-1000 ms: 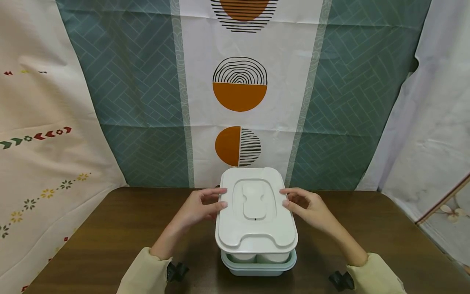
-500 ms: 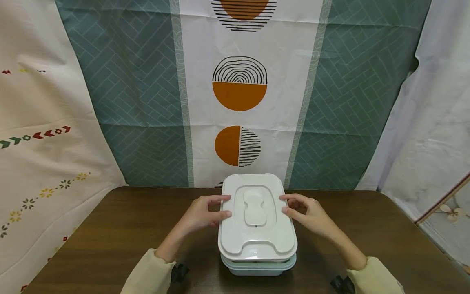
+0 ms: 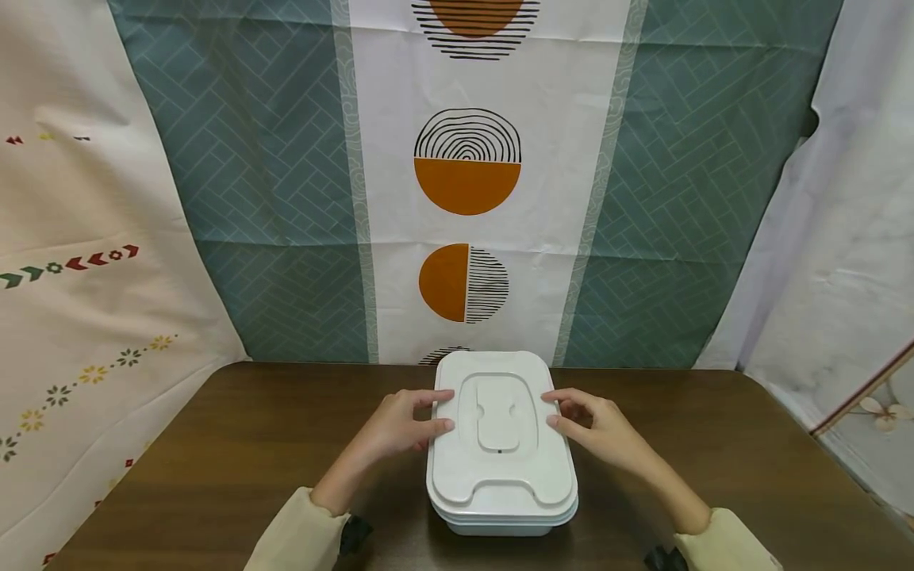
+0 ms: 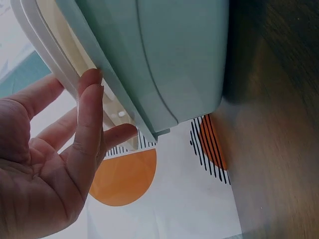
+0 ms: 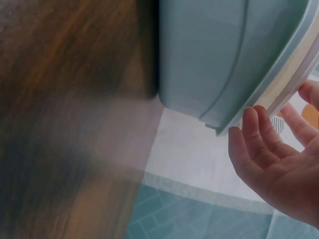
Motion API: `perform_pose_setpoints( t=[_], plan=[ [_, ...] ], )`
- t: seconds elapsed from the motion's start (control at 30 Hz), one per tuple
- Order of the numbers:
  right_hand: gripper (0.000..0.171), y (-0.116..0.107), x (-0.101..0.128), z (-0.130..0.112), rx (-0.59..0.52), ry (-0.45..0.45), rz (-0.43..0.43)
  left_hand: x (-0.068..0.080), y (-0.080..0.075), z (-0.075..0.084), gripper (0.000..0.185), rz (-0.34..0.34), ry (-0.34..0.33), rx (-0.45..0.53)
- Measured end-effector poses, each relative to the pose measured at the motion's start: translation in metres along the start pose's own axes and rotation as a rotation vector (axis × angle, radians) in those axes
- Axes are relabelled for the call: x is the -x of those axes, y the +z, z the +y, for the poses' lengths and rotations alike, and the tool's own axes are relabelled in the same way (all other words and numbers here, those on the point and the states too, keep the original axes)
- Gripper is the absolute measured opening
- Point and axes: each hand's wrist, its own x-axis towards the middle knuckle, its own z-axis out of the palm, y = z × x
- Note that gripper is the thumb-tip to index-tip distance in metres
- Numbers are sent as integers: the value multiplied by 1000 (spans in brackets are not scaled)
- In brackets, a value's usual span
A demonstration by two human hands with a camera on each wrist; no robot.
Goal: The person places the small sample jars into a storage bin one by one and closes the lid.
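A white rectangular lid [image 3: 500,476] with a raised centre panel lies over a pale green storage box [image 3: 502,530] standing on the table. My left hand [image 3: 400,432] grips the lid's left edge, thumb and forefinger on top. Opposite it, the right hand [image 3: 603,432] pinches the right edge. From the left wrist, other fingers curl under the lid's edge, close to the rim of the box [image 4: 179,59]. A gap with something cream-coloured shows between box and lid [image 5: 299,79] in the right wrist view. The box's contents are otherwise hidden.
The dark wooden table [image 3: 214,468] extends to both sides of the box. Behind its back edge hangs a patterned cloth [image 3: 286,238] in green and white with orange shapes. White cloths [image 3: 86,301] enclose the sides.
Both hands have lowered the lid onto or close over the box and drawn it slightly nearer. The white round-topped things in the box, visible earlier at the front, are now covered.
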Motion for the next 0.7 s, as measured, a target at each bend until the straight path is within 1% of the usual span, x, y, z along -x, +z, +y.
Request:
perform_pose_setpoints(
  t=[0.17,0.27,0.5,0.7],
  plan=[
    [30,1,1,2,-2,-6,-9,0,2,0,47,-18,7,-46],
    [31,2,2,5,-10,-1,-30,0,3,0,46,-21,18,-69],
    [33,3,3,11,-31,36,-64,1,6,1,45,-17,52,-121],
    [34,4,2,11,-24,24,-72,3,6,1,45,-16,54,-142]
  ],
)
